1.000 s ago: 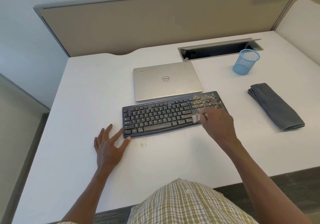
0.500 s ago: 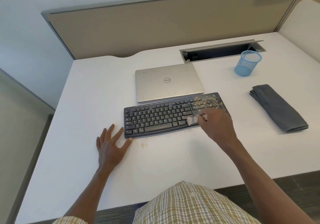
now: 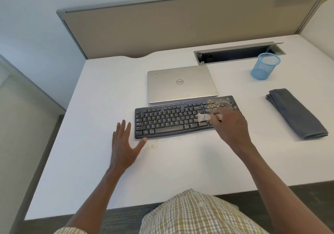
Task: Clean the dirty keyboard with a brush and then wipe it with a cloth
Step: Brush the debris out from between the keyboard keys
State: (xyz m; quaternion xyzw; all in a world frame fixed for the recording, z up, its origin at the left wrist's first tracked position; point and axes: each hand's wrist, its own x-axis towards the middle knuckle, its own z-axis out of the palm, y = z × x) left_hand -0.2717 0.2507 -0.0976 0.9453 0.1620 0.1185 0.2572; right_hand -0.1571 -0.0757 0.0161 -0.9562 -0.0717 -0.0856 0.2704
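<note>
Pinching the brush (image 3: 205, 117) handle in my right hand (image 3: 229, 125), I've swept its bristles leftward off the crumb-strewn number pad onto the keyboard (image 3: 171, 123); my left hand (image 3: 124, 143) stays flat beside it. Crumbs remain top right, so brushing continues; the cloth (image 3: 296, 112) waits untouched.

Matt black plastic keyboard (image 3: 173, 120) dusted with gritty crumbs, brushed-metal laptop (image 3: 181, 83), soft grey cloth (image 3: 296, 113), blue wire-mesh cup (image 3: 264, 65), smooth white counter (image 3: 180, 170)
</note>
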